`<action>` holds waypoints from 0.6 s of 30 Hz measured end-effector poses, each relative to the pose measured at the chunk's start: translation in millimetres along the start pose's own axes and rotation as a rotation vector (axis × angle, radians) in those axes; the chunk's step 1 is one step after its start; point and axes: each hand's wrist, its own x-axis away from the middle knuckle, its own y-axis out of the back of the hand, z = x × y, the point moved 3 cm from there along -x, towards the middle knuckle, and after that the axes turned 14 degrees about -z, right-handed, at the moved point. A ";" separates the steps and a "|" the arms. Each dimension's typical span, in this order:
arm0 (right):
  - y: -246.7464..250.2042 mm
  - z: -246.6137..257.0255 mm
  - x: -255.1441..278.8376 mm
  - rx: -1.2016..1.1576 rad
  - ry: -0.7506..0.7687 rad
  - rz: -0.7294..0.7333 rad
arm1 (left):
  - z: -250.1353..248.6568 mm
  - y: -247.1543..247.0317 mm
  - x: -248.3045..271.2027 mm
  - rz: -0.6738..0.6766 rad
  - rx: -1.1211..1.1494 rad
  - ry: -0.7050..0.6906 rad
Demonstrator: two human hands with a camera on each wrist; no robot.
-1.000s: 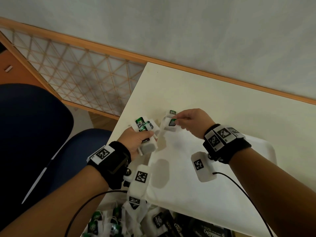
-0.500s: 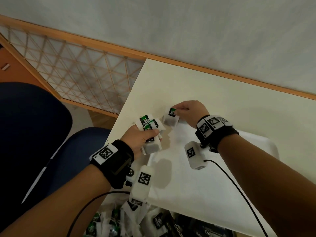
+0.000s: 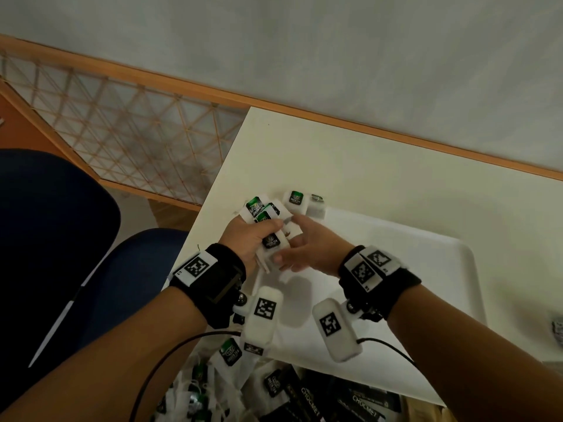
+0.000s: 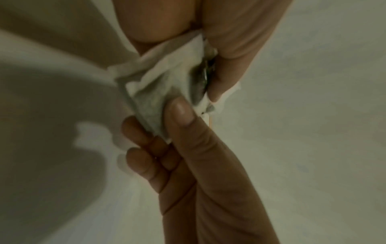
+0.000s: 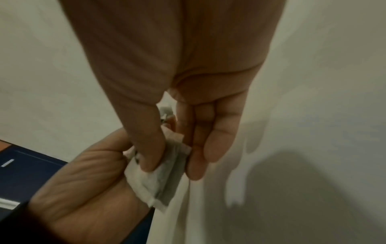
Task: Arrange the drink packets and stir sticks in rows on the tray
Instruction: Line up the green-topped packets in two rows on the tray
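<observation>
Green tea packets, small white paper sachets each with a green-and-black label at one end, are bunched in a fan in the left hand, which holds them over the near-left corner of the white tray on the pale tabletop. The left grip is curled closed round the bundle, labels pointing away from the person. The right hand meets it from the right: in the wrist views its thumb and fingers pinch one packet at the edge of the bundle, so that grip is closed on a sachet that the left hand also has hold of. Two more packets lie flat at the tray's far-left corner, one with its green label up and a second just beside it on the right, its label dimmer and hard to read. A heap of further tea packets and dark chocolate drink sticks lies at the near edge of the view, below the wrists. A second ago the right hand was up at that far-left corner, pinching a packet there; since then it has let go, left the pair lying side by side, and drawn back to the bundle, while the left hand has kept its hold in much the same place.
</observation>
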 end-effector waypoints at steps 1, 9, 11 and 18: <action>1.2 -0.2 2.2 0.016 0.003 0.002 | -1.1 -0.1 0.0 -0.008 0.005 -0.004; 30.8 1.6 4.7 -0.042 0.013 -0.220 | -2.5 11.0 -6.6 -0.058 0.057 0.036; 33.2 3.5 2.4 -0.116 0.024 -0.309 | -0.2 11.5 -4.7 -0.008 0.049 0.052; 27.1 11.3 1.1 -0.087 0.104 -0.388 | 2.7 3.3 6.5 0.137 -0.036 0.050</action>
